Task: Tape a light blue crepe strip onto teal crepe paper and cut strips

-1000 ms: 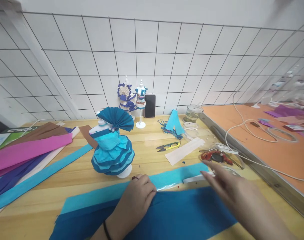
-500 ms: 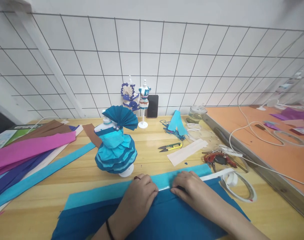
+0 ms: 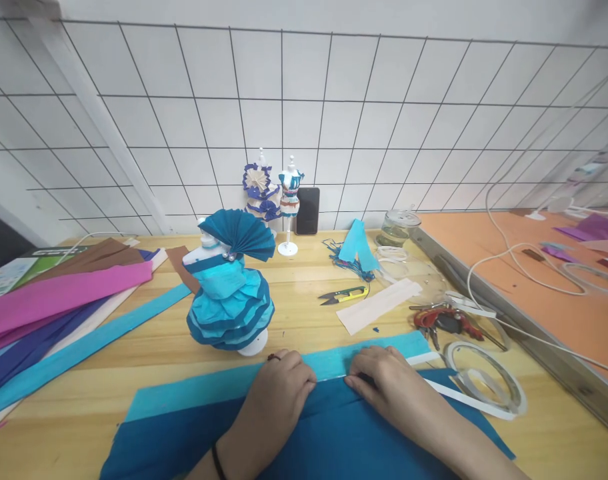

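A light blue crepe paper strip [image 3: 194, 385] lies under the upper edge of a dark blue crepe paper sheet [image 3: 329, 437] in front of me. My left hand [image 3: 281, 393], closed, pinches the dark blue sheet's edge where it overlaps the strip. A little to the right, my right hand [image 3: 377, 377] is closed on the same edge, fingertips down on the seam. A thin white line shows between the hands. From beside my right hand, a white tape strip [image 3: 469, 398] runs rightward to a tape roll [image 3: 517, 380].
A small dress form in a blue paper dress [image 3: 229, 300] stands behind my left hand. Beyond are yellow thread snips [image 3: 344, 295], a pale paper strip [image 3: 379, 305], red-cased keys [image 3: 447, 320] and a glass jar [image 3: 397, 228]. Coloured paper strips [image 3: 69, 297] lie at left.
The dark blue edge now covers most of the white line between my hands. The loose white tape strip has swung lower, across the sheet's right side. My right hand has shifted slightly right.
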`<state>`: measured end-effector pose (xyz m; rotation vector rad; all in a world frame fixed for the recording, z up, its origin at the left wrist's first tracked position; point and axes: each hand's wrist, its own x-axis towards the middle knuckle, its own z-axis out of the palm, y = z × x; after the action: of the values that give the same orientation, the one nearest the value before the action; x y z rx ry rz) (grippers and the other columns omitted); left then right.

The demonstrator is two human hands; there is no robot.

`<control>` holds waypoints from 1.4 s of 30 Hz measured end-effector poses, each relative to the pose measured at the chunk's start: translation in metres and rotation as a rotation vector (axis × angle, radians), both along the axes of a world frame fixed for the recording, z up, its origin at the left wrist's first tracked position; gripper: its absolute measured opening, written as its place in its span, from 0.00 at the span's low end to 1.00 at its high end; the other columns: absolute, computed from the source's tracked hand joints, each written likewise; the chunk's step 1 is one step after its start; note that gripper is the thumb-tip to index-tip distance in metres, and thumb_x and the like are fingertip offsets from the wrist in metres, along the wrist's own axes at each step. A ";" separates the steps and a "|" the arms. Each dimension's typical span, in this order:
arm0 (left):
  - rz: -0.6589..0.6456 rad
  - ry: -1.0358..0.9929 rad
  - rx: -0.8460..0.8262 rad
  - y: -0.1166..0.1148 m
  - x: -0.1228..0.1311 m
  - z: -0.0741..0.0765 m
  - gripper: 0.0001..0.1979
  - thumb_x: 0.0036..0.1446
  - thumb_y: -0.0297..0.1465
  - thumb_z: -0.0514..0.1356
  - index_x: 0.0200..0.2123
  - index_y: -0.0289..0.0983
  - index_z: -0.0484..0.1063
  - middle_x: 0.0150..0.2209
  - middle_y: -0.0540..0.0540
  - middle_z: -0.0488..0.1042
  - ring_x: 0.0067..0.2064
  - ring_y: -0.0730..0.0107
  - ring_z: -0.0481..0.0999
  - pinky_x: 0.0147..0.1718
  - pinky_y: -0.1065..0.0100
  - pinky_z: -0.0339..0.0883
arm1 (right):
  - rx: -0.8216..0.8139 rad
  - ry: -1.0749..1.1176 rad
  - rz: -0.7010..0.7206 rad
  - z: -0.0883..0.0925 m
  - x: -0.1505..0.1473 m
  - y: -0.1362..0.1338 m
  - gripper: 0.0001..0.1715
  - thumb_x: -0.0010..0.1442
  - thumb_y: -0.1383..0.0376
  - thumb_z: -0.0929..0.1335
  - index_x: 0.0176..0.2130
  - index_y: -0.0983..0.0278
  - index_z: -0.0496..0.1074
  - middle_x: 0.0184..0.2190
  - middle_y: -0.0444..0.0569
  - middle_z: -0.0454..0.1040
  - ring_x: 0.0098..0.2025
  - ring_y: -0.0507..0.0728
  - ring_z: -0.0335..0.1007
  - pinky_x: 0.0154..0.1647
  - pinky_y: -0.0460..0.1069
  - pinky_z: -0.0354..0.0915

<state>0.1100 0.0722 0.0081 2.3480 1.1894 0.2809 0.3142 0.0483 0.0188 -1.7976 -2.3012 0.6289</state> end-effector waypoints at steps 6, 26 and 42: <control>0.039 -0.026 -0.027 0.002 0.001 -0.002 0.08 0.59 0.27 0.51 0.33 0.39 0.70 0.34 0.49 0.71 0.39 0.66 0.67 0.37 0.66 0.58 | -0.026 0.079 -0.002 -0.004 0.002 0.001 0.10 0.60 0.62 0.63 0.27 0.61 0.67 0.29 0.44 0.70 0.34 0.55 0.66 0.36 0.49 0.56; 0.140 -0.011 -0.019 0.001 0.009 -0.004 0.04 0.55 0.28 0.55 0.33 0.39 0.70 0.34 0.49 0.72 0.38 0.64 0.69 0.36 0.65 0.58 | -0.050 0.175 -0.088 -0.002 0.006 0.003 0.06 0.56 0.67 0.64 0.27 0.61 0.65 0.31 0.46 0.66 0.35 0.55 0.65 0.35 0.48 0.60; 0.220 0.249 0.026 0.002 0.036 0.009 0.11 0.53 0.39 0.58 0.34 0.37 0.68 0.34 0.46 0.74 0.38 0.58 0.72 0.33 0.63 0.58 | -0.052 0.177 -0.123 -0.001 0.007 0.006 0.06 0.51 0.71 0.63 0.24 0.62 0.63 0.29 0.46 0.66 0.32 0.54 0.65 0.34 0.48 0.59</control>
<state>0.1456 0.0740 0.0175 2.3265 1.5751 0.0775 0.3214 0.0540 0.0173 -1.8096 -2.0612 0.7987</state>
